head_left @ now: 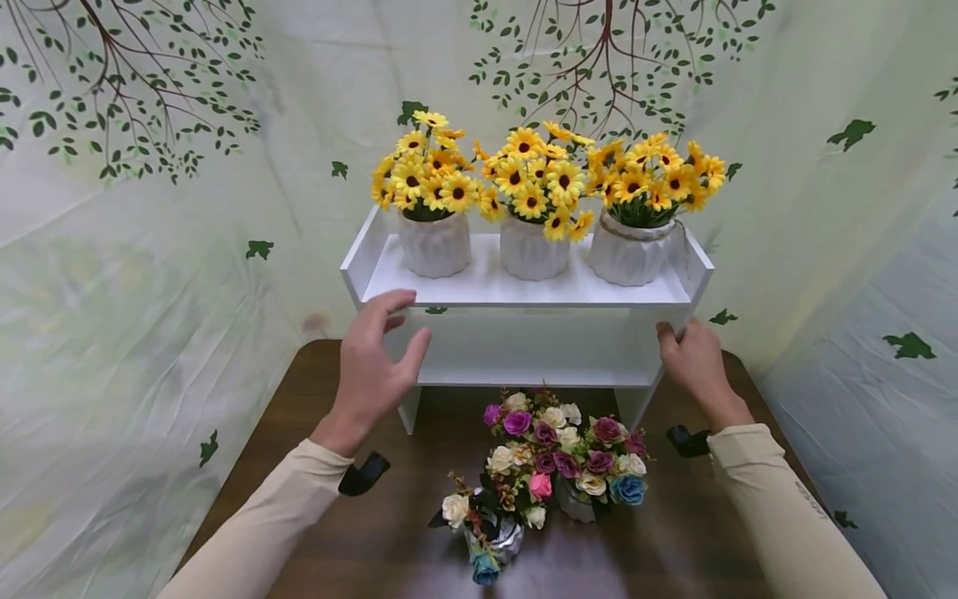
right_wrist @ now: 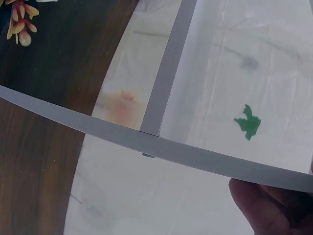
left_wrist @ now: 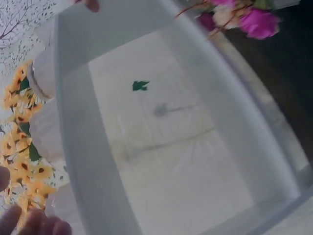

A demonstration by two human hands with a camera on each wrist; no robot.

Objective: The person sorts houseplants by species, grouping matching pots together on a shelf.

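A white two-tier shelf (head_left: 524, 374) stands on the dark table. Three white pots (head_left: 534, 248) of yellow daisy-like flowers (head_left: 530, 179) line its top tier. My right hand (head_left: 694, 362) grips the shelf's right side panel, its thumb (right_wrist: 252, 203) on the panel's edge in the right wrist view. My left hand (head_left: 374, 358) is in front of the shelf's left end, thumb and fingers apart with nothing between them. In the left wrist view, its fingertips (left_wrist: 34, 223) overlap the daisies. The shelf's lower tier bears no pots.
In front of the shelf, pots of mixed artificial roses (head_left: 565, 453) stand on the brown table (head_left: 359, 549). The nearest has a shiny silver pot (head_left: 505, 541). A leaf-printed cloth backdrop (head_left: 187, 274) hangs behind and along both sides of the table.
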